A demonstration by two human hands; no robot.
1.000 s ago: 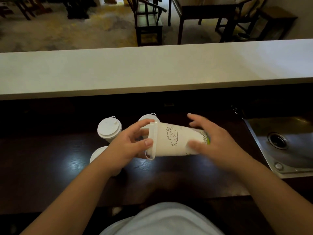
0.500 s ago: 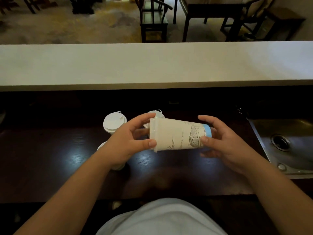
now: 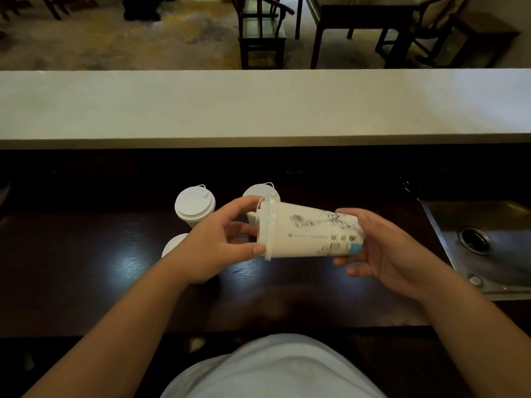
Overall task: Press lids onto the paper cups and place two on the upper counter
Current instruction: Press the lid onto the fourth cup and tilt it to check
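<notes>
Head view, left to right: three lidded cups stood on the dark lower counter (image 3: 86, 268), one (image 3: 194, 206) back left, one (image 3: 171, 245) mostly hidden behind the left hand (image 3: 214, 245), one (image 3: 261, 193) behind the held cup (image 3: 309, 235). Held cup lay sideways in the air, lid (image 3: 265, 229) facing left. Left fingers curled round the lid rim, thumb below. Right hand (image 3: 385, 254) cupped the base, fingers half closed. Upper counter (image 3: 258, 104) sat behind; sink (image 3: 488, 245) at right.

held cup (image 3: 304, 234): white, lidded, sideways, lid left | lidded cups (image 3: 194, 205): upright behind
</notes>
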